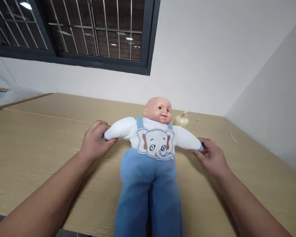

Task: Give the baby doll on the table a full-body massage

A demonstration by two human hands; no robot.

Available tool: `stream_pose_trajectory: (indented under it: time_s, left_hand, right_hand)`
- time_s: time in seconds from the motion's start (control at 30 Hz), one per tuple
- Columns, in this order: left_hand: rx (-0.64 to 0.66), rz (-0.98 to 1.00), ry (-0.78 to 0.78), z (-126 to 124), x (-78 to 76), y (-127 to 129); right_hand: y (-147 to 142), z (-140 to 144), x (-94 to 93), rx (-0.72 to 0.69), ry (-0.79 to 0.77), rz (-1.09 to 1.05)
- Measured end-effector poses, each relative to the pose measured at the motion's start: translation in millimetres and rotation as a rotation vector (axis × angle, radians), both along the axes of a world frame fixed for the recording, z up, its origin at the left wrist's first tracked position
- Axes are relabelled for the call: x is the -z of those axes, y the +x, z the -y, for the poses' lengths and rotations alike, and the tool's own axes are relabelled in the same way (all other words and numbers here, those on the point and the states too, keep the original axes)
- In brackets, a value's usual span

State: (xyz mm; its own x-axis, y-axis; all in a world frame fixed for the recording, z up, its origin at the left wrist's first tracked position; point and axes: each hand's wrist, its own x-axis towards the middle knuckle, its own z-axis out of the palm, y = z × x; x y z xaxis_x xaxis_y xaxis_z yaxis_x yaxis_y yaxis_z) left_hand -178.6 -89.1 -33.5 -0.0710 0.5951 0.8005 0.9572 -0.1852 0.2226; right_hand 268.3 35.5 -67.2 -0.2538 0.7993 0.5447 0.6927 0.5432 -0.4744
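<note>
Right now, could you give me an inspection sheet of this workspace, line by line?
Surface: pale wood-grain table, with a seam running across it.
Job's things: baby doll in blue dungarees with an elephant bib, lying face up, arms spread.
Clutter: cream bottle beside the doll's head; thin sliver and a small speck near the wall.
Hands: left hand grips one doll sleeve end; right hand grips the other.
Cables: nothing seen.
Surroundings: white walls, barred dark-framed window.
</note>
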Motion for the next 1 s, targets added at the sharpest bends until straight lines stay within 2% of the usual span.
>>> stream_pose_trajectory:
  time_s: [0.17,0.4,0.53,0.7,0.8,1.0]
  left_hand:
    - [-0.009,-0.023,0.161,6,-5.3,8]
    - [0.019,-0.050,0.338,14,-11.7,16]
    - [0.055,-0.050,0.360,16,-11.9,17]
    - [0.058,-0.065,0.389,19,-13.7,19]
    - [0.054,-0.065,0.401,21,-16.3,21]
    - [0.042,-0.066,0.396,23,-18.3,22]
  right_hand:
    - [1,0,2.7,0.019,0.101,-0.013]
    - [-4,6,0.4,0.179,0.262,0.009]
    - [-3,7,-0.8,0.245,0.313,0.011]
    - [-4,13,-5.1,0.292,0.297,-0.015]
    - [-6,18,-9.1,0.304,0.283,-0.033]
    - [-6,18,-11.4,0.298,0.349,-0.039]
